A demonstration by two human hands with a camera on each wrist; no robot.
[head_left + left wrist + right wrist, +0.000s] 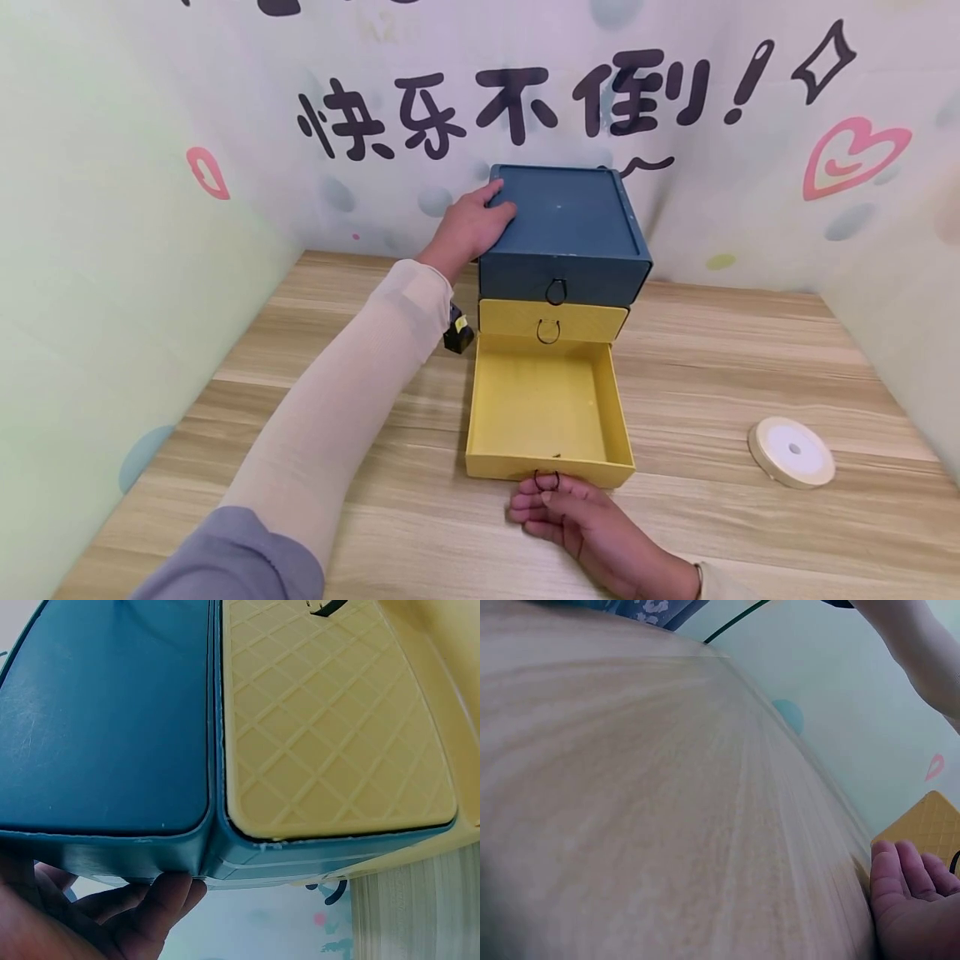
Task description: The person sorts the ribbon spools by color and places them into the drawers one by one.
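Observation:
A drawer unit stands against the back wall, with a blue top drawer and a yellow middle drawer pushed in. Below them a yellow bottom drawer is pulled well out, its floor bare. My left hand holds the unit's upper left edge, thumb on top, fingers bent against its side. At the front of the pulled-out drawer, my right hand lies palm up, its index finger at the black loop handle, which crosses in front of that finger.
On the wooden table, a roll of cream ribbon lies flat to the right. A small black device sits by my left wrist, beside the unit. Printed cloth walls enclose the table at the back and both sides.

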